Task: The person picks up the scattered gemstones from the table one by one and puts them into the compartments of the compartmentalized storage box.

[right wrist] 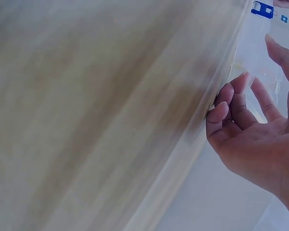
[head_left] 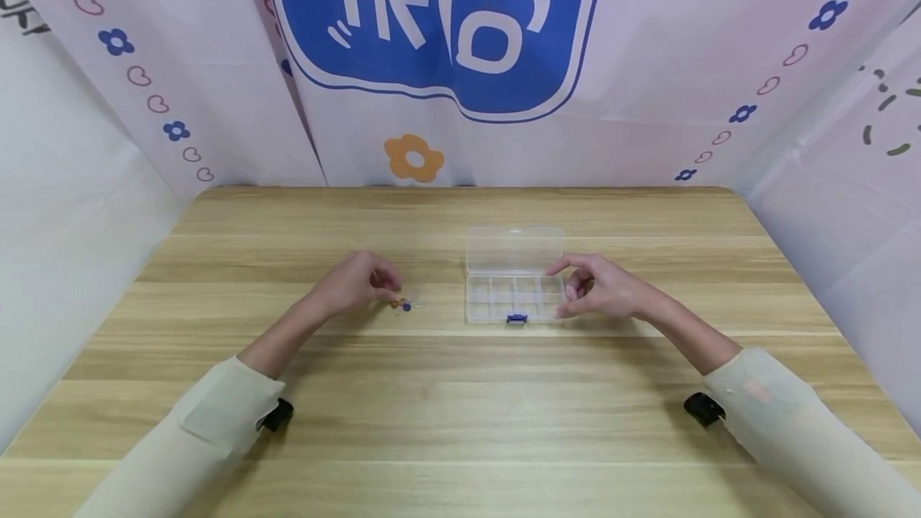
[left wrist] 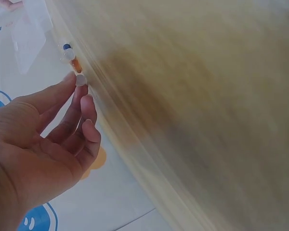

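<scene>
Wooden table (head_left: 460, 406), printed backdrop (head_left: 446, 62)

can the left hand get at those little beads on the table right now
Probably yes. The left hand sits right beside the small beads on the wooden table, fingertips at the nearest bead, with nothing lying between. The clear box stands apart, by the right hand.

Large white characters (partly cut off) on the blue backdrop panel (head_left: 432, 22).
</scene>
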Demonstrator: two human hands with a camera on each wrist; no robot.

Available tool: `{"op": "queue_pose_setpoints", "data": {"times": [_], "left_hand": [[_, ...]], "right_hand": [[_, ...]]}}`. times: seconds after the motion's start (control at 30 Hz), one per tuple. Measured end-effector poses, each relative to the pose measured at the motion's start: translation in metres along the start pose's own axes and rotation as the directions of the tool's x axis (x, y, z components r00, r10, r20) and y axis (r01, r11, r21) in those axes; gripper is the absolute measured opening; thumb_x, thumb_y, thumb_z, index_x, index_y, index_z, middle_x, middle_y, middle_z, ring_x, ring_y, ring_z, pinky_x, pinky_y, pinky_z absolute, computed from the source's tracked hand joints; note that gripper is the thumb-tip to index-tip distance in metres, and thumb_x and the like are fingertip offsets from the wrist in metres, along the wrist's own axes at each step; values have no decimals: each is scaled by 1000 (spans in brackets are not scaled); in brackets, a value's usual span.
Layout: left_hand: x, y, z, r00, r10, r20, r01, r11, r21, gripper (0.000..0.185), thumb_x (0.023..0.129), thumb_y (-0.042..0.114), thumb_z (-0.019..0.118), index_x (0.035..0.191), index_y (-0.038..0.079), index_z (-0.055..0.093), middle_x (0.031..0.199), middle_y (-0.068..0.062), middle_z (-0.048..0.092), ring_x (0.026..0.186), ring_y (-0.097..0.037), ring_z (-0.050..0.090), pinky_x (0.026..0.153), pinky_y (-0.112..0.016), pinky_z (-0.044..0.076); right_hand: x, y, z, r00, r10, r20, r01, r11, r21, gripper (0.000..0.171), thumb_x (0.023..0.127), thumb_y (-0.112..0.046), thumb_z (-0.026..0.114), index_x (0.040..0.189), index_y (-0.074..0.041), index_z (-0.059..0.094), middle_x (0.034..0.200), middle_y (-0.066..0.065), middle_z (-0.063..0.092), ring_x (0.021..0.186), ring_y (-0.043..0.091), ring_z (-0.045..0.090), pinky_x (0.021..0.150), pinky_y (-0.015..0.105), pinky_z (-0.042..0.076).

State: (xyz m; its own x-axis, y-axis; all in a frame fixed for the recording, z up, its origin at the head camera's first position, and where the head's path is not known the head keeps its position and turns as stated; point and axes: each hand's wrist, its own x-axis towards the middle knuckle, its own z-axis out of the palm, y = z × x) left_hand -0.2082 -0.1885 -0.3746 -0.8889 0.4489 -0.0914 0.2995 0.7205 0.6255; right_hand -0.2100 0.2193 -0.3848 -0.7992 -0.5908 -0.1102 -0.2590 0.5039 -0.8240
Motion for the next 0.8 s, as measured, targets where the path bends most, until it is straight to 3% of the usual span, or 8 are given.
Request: {"op": "queue_pose_setpoints", "data": {"times": [0.5,0.8], "left_hand": [[0,7,-2,1000,2,-10,-2,1000,-4,13,89,-5,75,102,-6,75,89,-11,73,81,-22,67,69,-31,57],[2,11,-2,999,23,-24,-24,1000,-16,7,91,-6,74,97,-5,76,89,-11,74,82,-23,70,69,-31,57]], "right_hand": [[-1,-1,0,1000,17,5,-17,1000,4,59,84,-3,85,134,8,56,77,5,60,73,17,55,67,24,48],[-1,-2,0,1000,17,5,-17,1000,-4,59,84,-3,85,134,8,56,77,5,60,73,17,54,67,24,47]]}}
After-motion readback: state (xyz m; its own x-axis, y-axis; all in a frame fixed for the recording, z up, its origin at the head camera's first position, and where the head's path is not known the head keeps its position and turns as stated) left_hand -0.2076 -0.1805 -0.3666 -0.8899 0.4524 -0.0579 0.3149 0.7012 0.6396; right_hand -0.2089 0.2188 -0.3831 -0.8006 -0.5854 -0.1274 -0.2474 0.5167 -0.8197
